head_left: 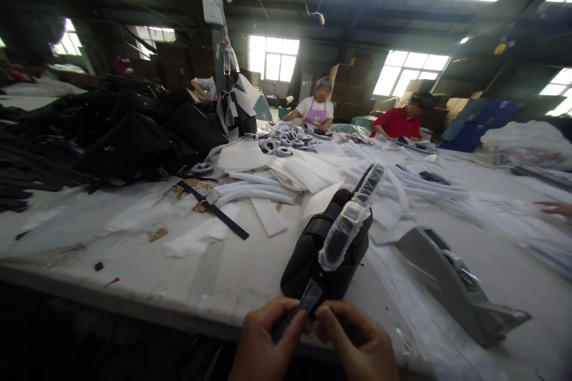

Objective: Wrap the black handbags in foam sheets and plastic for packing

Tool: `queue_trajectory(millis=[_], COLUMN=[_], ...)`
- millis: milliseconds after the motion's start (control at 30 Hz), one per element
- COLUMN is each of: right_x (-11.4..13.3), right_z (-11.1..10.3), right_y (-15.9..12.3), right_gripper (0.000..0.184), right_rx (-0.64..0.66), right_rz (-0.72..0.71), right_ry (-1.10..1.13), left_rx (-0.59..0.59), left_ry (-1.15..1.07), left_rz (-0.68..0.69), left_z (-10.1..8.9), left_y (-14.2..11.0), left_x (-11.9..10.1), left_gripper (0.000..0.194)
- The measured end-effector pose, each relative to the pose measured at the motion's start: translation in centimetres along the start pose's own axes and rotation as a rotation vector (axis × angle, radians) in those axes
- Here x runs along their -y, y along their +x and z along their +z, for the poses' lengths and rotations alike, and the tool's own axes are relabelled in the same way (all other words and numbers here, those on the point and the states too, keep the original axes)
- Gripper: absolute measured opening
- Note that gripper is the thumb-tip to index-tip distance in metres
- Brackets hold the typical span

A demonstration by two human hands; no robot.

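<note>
On the table [156, 277], part-wrapped black bag [297, 262], dark strap [311, 293] in left hand [270, 339], right hand's [355, 339] grip unclear.

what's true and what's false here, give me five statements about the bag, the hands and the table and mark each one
1. The left hand pinches a dark strip in front of the black bag. True.
2. The grey tape dispenser is left of the bag. False: the grey tape dispenser is to its right.
3. A film-wrapped strap lies over the bag. True.
4. The person in the pink apron is on the near side of the table. False: that person is across it.
5. Another person's hand shows at the right edge. True.
</note>
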State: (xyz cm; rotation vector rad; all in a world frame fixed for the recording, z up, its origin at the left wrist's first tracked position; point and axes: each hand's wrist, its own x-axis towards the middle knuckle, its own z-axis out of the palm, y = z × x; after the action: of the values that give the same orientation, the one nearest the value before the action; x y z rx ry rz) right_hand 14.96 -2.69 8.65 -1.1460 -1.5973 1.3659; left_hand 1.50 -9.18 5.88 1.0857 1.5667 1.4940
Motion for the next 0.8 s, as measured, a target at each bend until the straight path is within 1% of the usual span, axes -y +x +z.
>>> queue_trajectory(millis=[133, 200, 267, 300, 367, 433, 500, 567, 633, 700, 800], right_x=[-1.5, -1.9, -2.0, -2.0, -1.7, -1.6, -1.6, -1.9, -2.3, -2.7, -3.1], right_z=[0.8, 0.9, 0.7, 0.5, 0.0, -0.7, -1.2, -1.4, -1.3, -1.0, -0.4], right_y=[1.6, 2.1, 2.3, 2.4, 2.5, 2.5, 2.4, 2.2, 2.1, 1.8, 1.5], right_gripper=[0.051, 0.053, 0.052, 0.051, 0.048, 0.041, 0.035, 0.034, 0.036, 0.037, 0.039], right_rx=[0.029, 0.038, 0.064, 0.102, 0.225, 0.333, 0.378, 0.370, 0.322, 0.244, 0.137], right_rz=[0.071, 0.082, 0.085, 0.091, 0.082, 0.042, 0.019, 0.061, 0.131, 0.162, 0.145], right_ry=[-0.096, -0.117, -0.104, -0.082, -0.017, 0.044, 0.096, 0.133, 0.131, 0.104, 0.088], left_rx=[-0.054, -0.040, -0.007, 0.005, 0.024, 0.049, 0.089, 0.136, 0.182, 0.213, 0.245], left_ry=[0.080, 0.129, 0.149, 0.137, 0.040, -0.122, -0.294, -0.420, -0.495, -0.525, -0.530], left_rz=[0.123, 0.174, 0.184, 0.161, 0.086, -0.015, -0.144, -0.288, -0.382, -0.419, -0.449], left_z=[0.1, -0.1, -0.4, -0.5, -0.5, -0.4, -0.3, -0.3, -0.5, -0.8, -0.9], left_y=[-0.2, -0.2, -0.1, 0.0, 0.1, 0.3, 0.4, 0.5, 0.6, 0.6, 0.6], left_x=[0.8, 1.2, 1.2, 1.1, 0.9, 0.8, 1.1, 1.5, 1.6, 1.4, 0.6], left_gripper=[0.020, 0.018, 0.019, 0.021, 0.027, 0.036, 0.042, 0.047, 0.050, 0.050, 0.051])
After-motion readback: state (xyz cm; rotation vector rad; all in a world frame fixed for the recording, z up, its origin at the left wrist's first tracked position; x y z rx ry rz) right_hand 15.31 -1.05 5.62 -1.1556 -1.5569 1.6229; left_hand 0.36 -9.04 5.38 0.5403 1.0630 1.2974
